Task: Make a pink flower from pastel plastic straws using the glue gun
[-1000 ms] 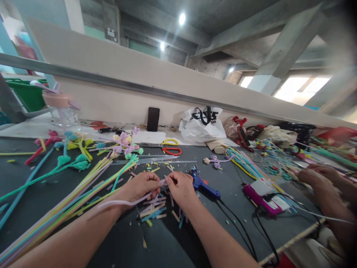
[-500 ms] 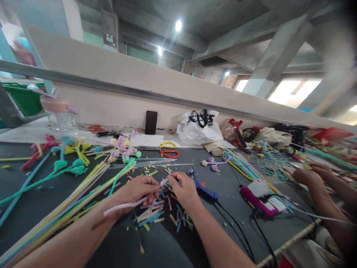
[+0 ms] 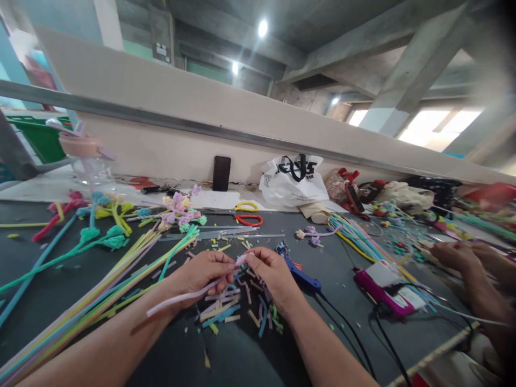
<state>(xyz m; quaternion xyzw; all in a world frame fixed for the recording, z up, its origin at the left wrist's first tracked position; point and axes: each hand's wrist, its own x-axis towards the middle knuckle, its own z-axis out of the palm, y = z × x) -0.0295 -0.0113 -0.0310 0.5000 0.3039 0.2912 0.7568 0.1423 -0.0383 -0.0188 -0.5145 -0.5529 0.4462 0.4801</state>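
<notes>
Between the fingers of my left hand (image 3: 209, 271) runs a pale lilac pipe cleaner (image 3: 181, 298), its loose end trailing over my left forearm. My right hand (image 3: 268, 271) pinches the other end, which looks thicker or folded; its exact shape is partly hidden by the fingertips. Both hands are closed and nearly touch. Under and beside them lies a pile of short cut pieces (image 3: 220, 309) in lilac, blue, cream and yellow. Just right of my right hand is a blue glue gun (image 3: 302, 277) with a black cord.
Long pastel pipe cleaners (image 3: 116, 274) and finished fuzzy flowers (image 3: 177, 212) lie to the left. Scissors (image 3: 248, 219), a phone (image 3: 221, 173) and a white bag (image 3: 294, 183) are at the back. A magenta power strip (image 3: 379, 290) sits right, near a co-worker's hands (image 3: 455, 255).
The whole view has shifted slightly, so things sit a little further right. My hands keep their pinch on the lilac pipe cleaner, with only small finger movement.
</notes>
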